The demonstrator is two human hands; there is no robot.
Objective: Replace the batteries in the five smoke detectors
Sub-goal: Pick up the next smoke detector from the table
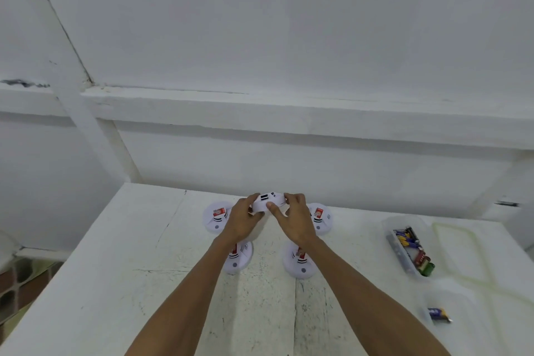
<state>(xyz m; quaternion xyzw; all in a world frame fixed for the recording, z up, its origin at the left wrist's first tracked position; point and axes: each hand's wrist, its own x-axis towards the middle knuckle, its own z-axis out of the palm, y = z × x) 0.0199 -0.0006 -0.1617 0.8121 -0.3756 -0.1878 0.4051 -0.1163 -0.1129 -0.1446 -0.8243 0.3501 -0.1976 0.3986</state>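
Note:
A round white smoke detector (267,202) is held above the far middle of the white table (115,269). My left hand (244,218) grips its left rim and my right hand (294,218) grips its right rim, thumb on its near edge. Around them on the table lie several more white detectors with red labels: far left (215,218), far right (320,218), near left (239,259) and near right (300,264), the near ones partly hidden by my forearms.
At the right stands a clear plastic box (409,248) holding several batteries. A second clear container (450,309) nearer me holds one blue 9-volt battery (437,313). A clear lid (462,251) lies beside the box. A white wall with a ledge rises behind the table.

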